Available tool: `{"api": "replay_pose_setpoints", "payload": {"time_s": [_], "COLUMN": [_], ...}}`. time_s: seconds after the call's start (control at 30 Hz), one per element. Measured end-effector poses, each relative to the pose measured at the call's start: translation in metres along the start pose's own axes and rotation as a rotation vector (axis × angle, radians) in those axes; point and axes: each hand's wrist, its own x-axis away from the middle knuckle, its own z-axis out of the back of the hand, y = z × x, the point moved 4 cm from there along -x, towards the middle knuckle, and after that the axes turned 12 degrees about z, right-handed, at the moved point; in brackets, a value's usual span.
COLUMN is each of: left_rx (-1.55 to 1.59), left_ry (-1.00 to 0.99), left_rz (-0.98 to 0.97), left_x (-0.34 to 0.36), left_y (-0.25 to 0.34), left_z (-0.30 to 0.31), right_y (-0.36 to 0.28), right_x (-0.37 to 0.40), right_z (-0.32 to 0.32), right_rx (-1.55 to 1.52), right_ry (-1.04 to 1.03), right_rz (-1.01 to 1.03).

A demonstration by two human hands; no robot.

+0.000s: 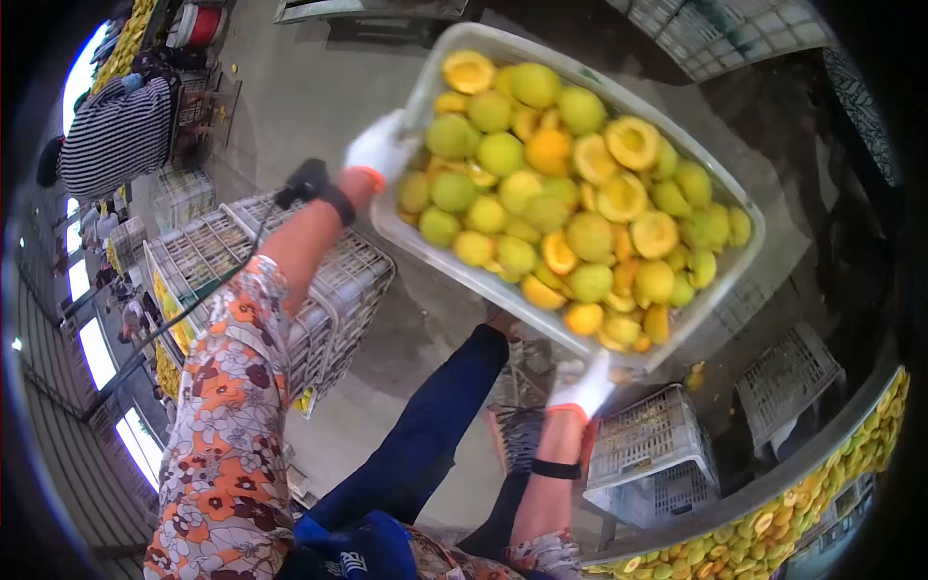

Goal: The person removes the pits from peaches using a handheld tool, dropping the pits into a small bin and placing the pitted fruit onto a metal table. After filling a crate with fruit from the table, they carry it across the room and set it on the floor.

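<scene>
Floor [319, 87]: bare concrete, fills the upper left and middle of the frame, looks damp in patches.

Tub [454, 271]: white plastic, upper centre to right, in the air between my hands, tilted. Nothing under it but floor and crates.

Crates: one stack [338, 280] at left centre just beside my left arm, more [648, 445] at lower right below the tub.

Tabletop [735, 488]: curved strip along the lower right edge, loaded with the same fruit.

Person in a striped shirt [116, 135]: upper left, well apart from me.

Fruit [570, 184]: green-yellow, whole and halved, heaped nearly to the tub rim.

Left hand [380, 147]: white glove, grip closed on the tub's upper left rim.
Right hand [585, 387]: white glove, grip closed on the tub's lower edge, opposite side.

Cable [193, 300]: runs off my left wrist toward the left edge.

Risks, my read:
- Full load plus tilt: any more lean and the top fruit rolls over the low side.
- Rim-only hold in gloves: wet or juicy plastic could slide, tub drops onto the crates.
- Tub blocks my view of the floor; crates close to my feet are a trip hazard.
- Cable could snag on the left stack.
</scene>
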Motion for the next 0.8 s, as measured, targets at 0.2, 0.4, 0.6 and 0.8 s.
{"api": "replay_pose_setpoints", "payload": {"time_s": [0.2, 0.4, 0.6, 0.8], "left_rx": [-0.035, 1.323, 2.39, 1.352], "left_ry": [0.263, 0.526, -0.191, 0.475], "left_rz": [0.321, 0.857, 0.752, 1.253], "left_x": [-0.004, 0.152, 0.203, 0.197], "left_y": [-0.092, -0.077, 0.072, 0.068], "left_z": [0.021, -0.041, -0.16, -0.1], "right_y": [-0.031, -0.079, -0.078, -0.081], "right_x": [0.065, -0.048, -0.064, -0.008], "right_z": [0.003, -0.037, -0.132, -0.155], "right_rx": [0.326, 0.591, 0.365, 0.39], "right_ry": [-0.375, -0.408, -0.671, -0.658], "right_rz": [-0.002, 0.806, 0.332, 0.466]}}
